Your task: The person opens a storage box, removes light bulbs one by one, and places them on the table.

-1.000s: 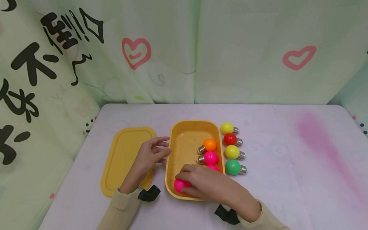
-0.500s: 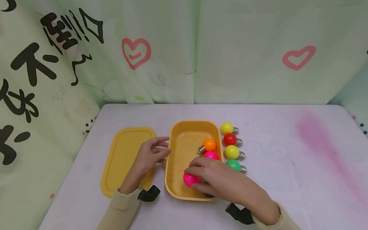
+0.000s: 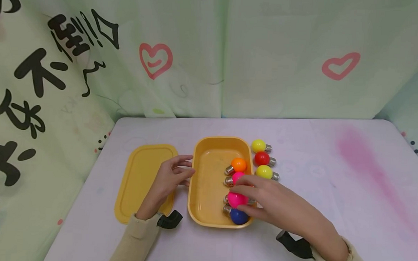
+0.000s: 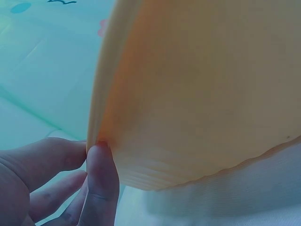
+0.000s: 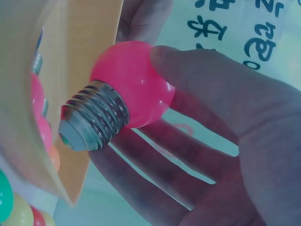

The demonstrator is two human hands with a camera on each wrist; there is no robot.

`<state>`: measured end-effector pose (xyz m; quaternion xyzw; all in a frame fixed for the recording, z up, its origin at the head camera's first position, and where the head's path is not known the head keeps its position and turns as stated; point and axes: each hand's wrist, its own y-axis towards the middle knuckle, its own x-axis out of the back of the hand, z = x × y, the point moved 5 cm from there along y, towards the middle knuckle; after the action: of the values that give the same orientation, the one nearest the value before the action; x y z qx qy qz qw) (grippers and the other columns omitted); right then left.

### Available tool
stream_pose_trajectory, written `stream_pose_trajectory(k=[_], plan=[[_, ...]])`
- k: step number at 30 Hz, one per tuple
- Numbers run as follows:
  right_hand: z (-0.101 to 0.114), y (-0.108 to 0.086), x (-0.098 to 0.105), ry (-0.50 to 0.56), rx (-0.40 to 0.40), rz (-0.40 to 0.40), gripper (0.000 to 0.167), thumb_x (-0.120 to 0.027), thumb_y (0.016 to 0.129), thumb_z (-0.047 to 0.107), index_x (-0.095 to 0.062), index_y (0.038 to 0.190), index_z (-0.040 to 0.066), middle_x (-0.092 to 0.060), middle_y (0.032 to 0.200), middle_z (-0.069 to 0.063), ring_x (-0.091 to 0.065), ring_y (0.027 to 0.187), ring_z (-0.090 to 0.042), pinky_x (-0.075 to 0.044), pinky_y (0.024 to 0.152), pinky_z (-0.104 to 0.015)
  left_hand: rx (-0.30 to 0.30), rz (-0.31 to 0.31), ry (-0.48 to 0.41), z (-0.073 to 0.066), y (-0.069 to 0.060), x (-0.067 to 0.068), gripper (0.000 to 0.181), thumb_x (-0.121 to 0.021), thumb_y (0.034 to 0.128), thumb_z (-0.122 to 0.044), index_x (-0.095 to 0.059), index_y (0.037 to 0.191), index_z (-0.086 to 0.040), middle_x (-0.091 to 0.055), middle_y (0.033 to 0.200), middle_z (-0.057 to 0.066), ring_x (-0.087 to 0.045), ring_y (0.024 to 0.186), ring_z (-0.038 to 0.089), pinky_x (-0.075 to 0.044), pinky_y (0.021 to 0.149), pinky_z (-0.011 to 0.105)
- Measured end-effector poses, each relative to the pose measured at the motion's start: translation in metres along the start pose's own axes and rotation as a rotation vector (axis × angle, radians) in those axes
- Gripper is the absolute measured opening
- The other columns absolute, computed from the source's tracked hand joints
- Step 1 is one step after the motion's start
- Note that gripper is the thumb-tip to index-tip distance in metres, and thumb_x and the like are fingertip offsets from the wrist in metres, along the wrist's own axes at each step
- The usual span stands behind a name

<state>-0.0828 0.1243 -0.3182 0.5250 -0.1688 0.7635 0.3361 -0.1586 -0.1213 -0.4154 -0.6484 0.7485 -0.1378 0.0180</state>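
A pink light bulb (image 3: pixel 237 200) is held by my right hand (image 3: pixel 273 200) above the right side of a yellow plastic box (image 3: pixel 206 218). In the right wrist view, thumb and fingers pinch the pink globe, with its silver screw base free. My left hand (image 3: pixel 168 177) pinches the box's left rim, as the left wrist view shows. Inside the box lie an orange bulb (image 3: pixel 239 164), another pink bulb (image 3: pixel 237 177) and a blue bulb (image 3: pixel 239 216). A further screw base shows behind the held bulb, its globe hidden.
Right of the box lie a yellow bulb (image 3: pixel 258 145), a red bulb (image 3: pixel 261 158) and a second yellow bulb (image 3: pixel 264 171). A green bulb (image 5: pixel 4 197) shows in the right wrist view. The flat yellow lid (image 3: pixel 134 181) lies left, partly under the left hand.
My right hand has carried the pink bulb rightward from the box's lower left to its right side, uncovering the blue bulb and covering the green one. The left hand has stayed put.
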Motion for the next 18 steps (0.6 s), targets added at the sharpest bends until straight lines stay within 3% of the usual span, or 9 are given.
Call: stream_pose_trajectory(k=[9,18], plan=[[-0.018,-0.023,0.009,-0.043,-0.047,-0.075,0.039,-0.083,0.08,0.022,-0.07,0.117,0.02,-0.064,0.114,0.003,-0.064,0.094,-0.013,-0.059,0.076,-0.026,-0.002,-0.005,0.008,-0.001,0.0,0.001,0.044,-0.073,0.0888,-0.007,-0.061,0.132,-0.008,-0.063,0.113,0.017,-0.066,0.08,0.019,-0.061,0.066,0.03],[-0.035,-0.037,0.005,-0.046,-0.157,-0.03,0.044,-0.086,0.077,0.023,-0.07,0.117,0.021,-0.064,0.112,0.006,-0.064,0.098,-0.013,-0.06,0.078,-0.028,-0.004,-0.006,0.003,0.0,0.0,0.0,0.045,-0.073,0.0886,-0.007,-0.061,0.132,-0.007,-0.064,0.112,0.016,-0.067,0.081,0.021,-0.061,0.066,0.029]])
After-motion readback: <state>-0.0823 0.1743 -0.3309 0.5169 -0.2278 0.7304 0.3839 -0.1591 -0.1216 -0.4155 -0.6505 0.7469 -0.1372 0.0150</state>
